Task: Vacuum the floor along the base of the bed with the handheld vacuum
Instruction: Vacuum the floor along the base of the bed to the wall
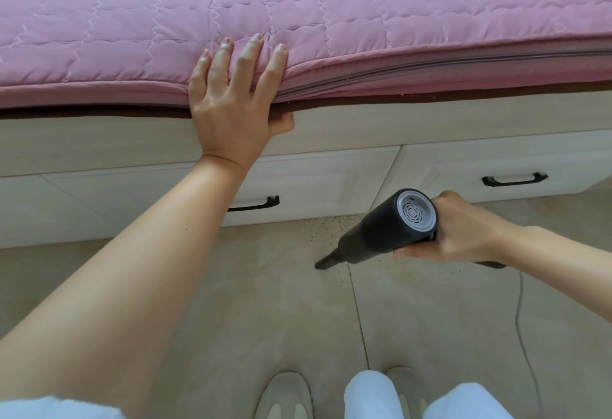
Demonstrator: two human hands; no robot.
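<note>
A dark grey handheld vacuum (pixel 381 233) with a silver rear vent is gripped by my right hand (pixel 463 230). Its narrow nozzle (pixel 326 261) points down and left and touches the beige tiled floor (pixel 265 302). Fine crumbs (pixel 326 228) lie scattered on the floor by the bed base, just beyond the nozzle. My left hand (pixel 231 94) grips the edge of the pink quilted mattress cover (pixel 298 14), fingers on top and thumb tucked under the edge. The bed base (pixel 331 167) is pale wood with drawers.
Two drawers carry black handles (pixel 255 204), (pixel 514 180). A thin grey cord (pixel 523 336) trails across the floor at the right. My slippered feet (pixel 284 395) and pale trouser legs stand at the bottom edge. A tile seam (pixel 359 316) runs toward me.
</note>
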